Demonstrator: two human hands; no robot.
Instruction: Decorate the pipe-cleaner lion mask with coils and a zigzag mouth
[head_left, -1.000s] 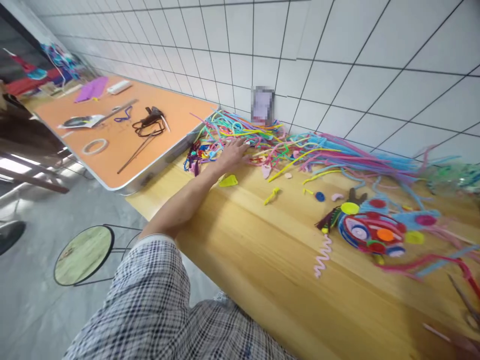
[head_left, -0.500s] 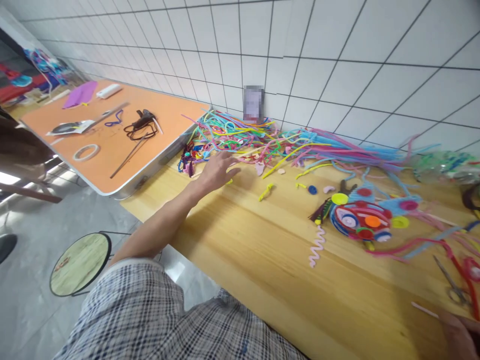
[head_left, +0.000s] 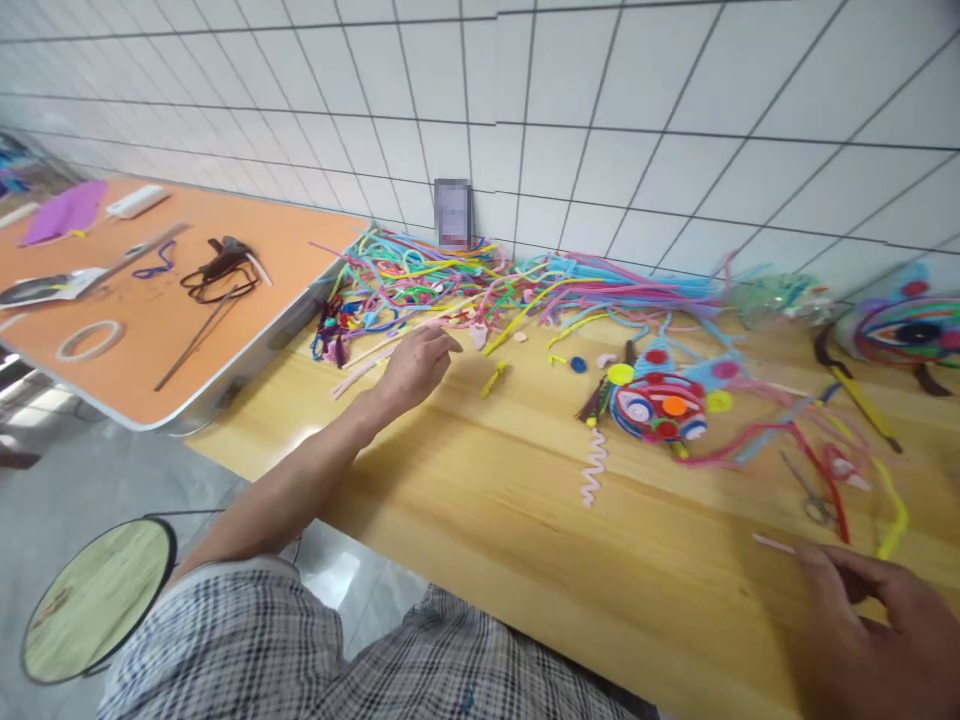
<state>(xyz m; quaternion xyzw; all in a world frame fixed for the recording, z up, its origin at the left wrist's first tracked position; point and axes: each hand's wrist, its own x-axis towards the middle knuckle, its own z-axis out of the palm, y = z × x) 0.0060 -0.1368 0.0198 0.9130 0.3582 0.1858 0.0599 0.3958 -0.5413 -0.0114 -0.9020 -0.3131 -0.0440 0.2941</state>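
My left hand (head_left: 418, 368) is above the wooden table at the front of a heap of pipe cleaners (head_left: 442, 270). Its fingers are bent, and pale pink pipe cleaners (head_left: 361, 374) run out from under it; the exact grip is hidden. At the lower right my right hand (head_left: 874, 625) is closed on a thin pink pipe cleaner (head_left: 772, 543), whose end sticks out to the left. Between the hands lies a colourful mask-like pipe-cleaner piece (head_left: 660, 405) with blue ears and round discs. A pink zigzag strip (head_left: 594, 470) hangs from its left side.
Scissors (head_left: 814, 495) lie near my right hand. A second decorated piece (head_left: 907, 325) is at the far right. A phone-like device (head_left: 453, 213) leans on the tiled wall. The orange table (head_left: 150, 340) at left bears a tape roll (head_left: 90, 341) and a corded black tool (head_left: 221, 262).
The view has swung right, bringing more of my right hand into sight. My left hand has moved a little toward me from the heap, and more pink pipe cleaner shows beside it.
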